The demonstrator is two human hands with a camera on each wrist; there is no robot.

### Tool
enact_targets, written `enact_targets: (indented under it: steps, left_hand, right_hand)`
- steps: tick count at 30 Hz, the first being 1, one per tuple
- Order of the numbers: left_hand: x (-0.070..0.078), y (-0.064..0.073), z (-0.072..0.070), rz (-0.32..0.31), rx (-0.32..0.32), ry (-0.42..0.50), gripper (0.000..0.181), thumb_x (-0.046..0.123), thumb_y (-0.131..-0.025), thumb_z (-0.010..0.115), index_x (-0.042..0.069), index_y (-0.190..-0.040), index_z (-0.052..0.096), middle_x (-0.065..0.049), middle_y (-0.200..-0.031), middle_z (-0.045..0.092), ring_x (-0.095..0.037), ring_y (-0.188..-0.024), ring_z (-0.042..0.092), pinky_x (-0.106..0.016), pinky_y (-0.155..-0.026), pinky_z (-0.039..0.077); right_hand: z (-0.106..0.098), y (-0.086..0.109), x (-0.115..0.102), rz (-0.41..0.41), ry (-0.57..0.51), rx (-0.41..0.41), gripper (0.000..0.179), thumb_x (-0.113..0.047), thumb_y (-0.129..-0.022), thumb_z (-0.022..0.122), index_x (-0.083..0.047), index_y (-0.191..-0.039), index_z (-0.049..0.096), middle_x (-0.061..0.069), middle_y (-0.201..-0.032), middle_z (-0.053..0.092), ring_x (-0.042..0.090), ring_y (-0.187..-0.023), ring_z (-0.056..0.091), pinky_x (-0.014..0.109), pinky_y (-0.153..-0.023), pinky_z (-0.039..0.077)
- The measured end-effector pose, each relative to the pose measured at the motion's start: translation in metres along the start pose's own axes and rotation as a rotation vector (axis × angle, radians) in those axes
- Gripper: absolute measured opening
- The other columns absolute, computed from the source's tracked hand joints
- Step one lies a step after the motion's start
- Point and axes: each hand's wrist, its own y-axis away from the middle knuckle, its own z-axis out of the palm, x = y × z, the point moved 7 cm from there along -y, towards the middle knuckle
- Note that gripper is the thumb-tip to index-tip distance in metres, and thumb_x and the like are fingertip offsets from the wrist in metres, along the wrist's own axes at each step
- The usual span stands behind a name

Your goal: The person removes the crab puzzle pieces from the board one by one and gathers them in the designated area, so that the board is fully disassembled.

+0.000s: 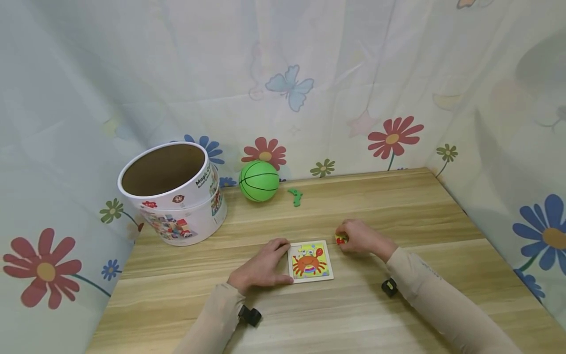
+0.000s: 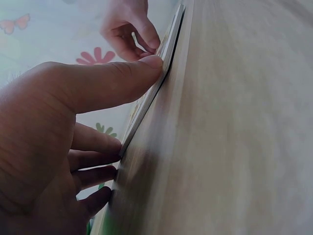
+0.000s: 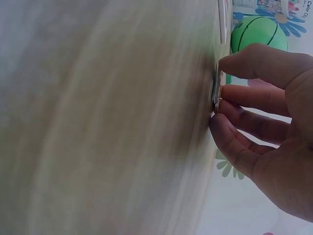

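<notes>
A small square crab puzzle [image 1: 310, 268] in a pale wooden frame lies on the table, its picture an orange crab on yellow. My left hand [image 1: 265, 265] holds the frame's left side, with the thumb at the near corner and the index finger at the far corner. Just right of the puzzle, my right hand [image 1: 360, 237] pinches a small red and yellow puzzle piece [image 1: 341, 239] close over the table. Seen from the right wrist, the piece [image 3: 218, 90] is thin and edge-on between thumb and fingers, which partly hide it.
A large white bucket [image 1: 185, 226] with printed sides stands at the back left. Beside it sits a green ball [image 1: 259, 181], with a small green curved piece [image 1: 295, 197] to its right. A flowered curtain [image 1: 336, 137] hangs behind the wooden table [image 1: 398, 206].
</notes>
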Motion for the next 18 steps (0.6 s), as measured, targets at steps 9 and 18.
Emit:
enact_targets:
  steps: [9, 18]
  left_hand:
    - [0.0001, -0.0001, 0.0004, -0.003, -0.003, -0.001, 0.094, 0.058, -0.079, 0.073, 0.003, -0.148, 0.039, -0.009, -0.151, 0.034, -0.024, -0.141, 0.031, -0.039, -0.118, 0.028]
    - [-0.0016, -0.0003, 0.0008, 0.005, -0.003, 0.002, 0.094, 0.057, -0.079, 0.073, 0.003, -0.148, 0.039, -0.009, -0.151, 0.034, -0.024, -0.141, 0.031, -0.039, -0.118, 0.028]
  right_hand:
    - [-0.0013, 0.0018, -0.002, -0.004, -0.007, 0.0, 0.031, -0.011, -0.074, 0.077, -0.002, -0.104, 0.073, 0.009, -0.095, 0.064, 0.017, -0.081, 0.057, 0.032, -0.071, 0.052]
    - [0.0015, 0.0008, 0.0013, -0.011, 0.009, -0.011, 0.028, -0.014, -0.077, 0.077, -0.004, -0.103, 0.073, 0.007, -0.096, 0.063, 0.014, -0.08, 0.055, 0.03, -0.071, 0.051]
